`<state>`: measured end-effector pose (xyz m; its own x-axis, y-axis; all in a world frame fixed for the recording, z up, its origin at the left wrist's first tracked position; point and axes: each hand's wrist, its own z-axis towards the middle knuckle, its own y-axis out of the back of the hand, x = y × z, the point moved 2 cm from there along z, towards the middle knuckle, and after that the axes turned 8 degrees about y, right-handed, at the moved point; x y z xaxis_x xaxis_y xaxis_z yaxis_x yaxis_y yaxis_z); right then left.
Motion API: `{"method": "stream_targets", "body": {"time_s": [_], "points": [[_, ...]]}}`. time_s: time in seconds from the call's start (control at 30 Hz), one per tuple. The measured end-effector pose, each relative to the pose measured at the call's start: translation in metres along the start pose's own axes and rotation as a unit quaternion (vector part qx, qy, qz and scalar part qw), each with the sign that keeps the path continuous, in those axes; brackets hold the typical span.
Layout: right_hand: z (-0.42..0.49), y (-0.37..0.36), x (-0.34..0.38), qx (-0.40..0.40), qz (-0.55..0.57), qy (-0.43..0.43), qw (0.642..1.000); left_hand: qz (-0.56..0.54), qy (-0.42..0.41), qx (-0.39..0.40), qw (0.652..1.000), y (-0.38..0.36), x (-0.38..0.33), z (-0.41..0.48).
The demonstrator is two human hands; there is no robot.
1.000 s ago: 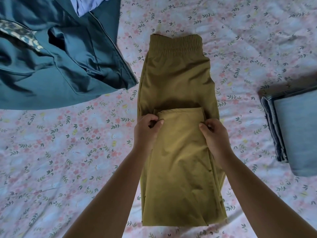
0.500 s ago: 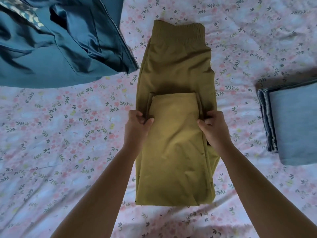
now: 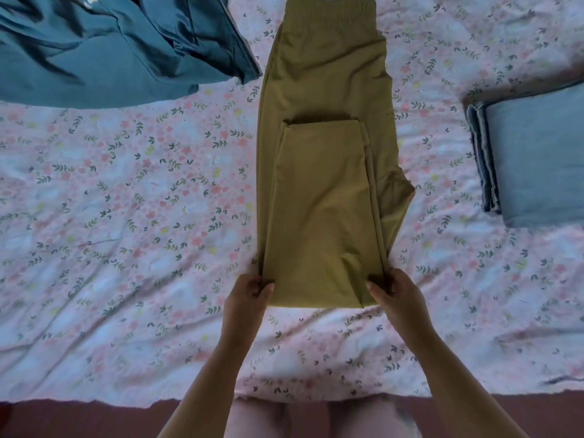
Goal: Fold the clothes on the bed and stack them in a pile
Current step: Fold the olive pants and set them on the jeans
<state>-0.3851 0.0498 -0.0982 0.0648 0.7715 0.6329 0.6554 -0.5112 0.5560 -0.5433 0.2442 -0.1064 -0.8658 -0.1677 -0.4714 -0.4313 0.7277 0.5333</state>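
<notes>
One floral-sheeted bed [image 3: 126,216] carries a teal jacket [image 3: 94,58] at left, half-folded olive trousers [image 3: 325,200] in the middle and folded jeans [image 3: 537,159] at right; the left hand [image 3: 246,298] and right hand [image 3: 398,295] each pinch the trousers' near corners.

Both arms reach forward, bare to the elbow. The left forearm [image 3: 205,384] enters from the bottom edge and the right forearm [image 3: 455,380] from the lower right, angling a little toward each other.

Left hand [image 3: 249,297]: back of hand up, fingers curled at the cloth edge, thumb on top. It pinches the near left corner of the olive trousers [image 3: 322,200].

Right hand [image 3: 396,295]: mirrored pose, thumb lying inward on top, fingers tucked at the near right corner.

Hands level with each other, at opposite corners. Wrists straight, in line with the forearms.
</notes>
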Motion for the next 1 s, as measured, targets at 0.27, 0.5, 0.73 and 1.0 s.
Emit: {"method": "stream_targets", "body": {"time_s": [0.27,0.5,0.73,1.0], "points": [[-0.029,0.014,-0.001,-0.037,0.025,0.003,0.999,-0.019,-0.034,-0.015,0.999,0.007,-0.002,-0.025],[-0.105,0.040,0.000,-0.020,0.074,-0.067,0.995,-0.050,0.046,0.002,0.998,0.031,0.012,-0.100],[-0.133,0.057,0.024,-0.064,0.094,-0.078,0.990,-0.101,0.084,-0.009,0.991,0.046,-0.003,-0.133],[-0.016,0.076,0.079,-0.087,0.144,-0.059,0.984,-0.124,0.092,0.036,0.987,0.060,-0.091,-0.058]]}}
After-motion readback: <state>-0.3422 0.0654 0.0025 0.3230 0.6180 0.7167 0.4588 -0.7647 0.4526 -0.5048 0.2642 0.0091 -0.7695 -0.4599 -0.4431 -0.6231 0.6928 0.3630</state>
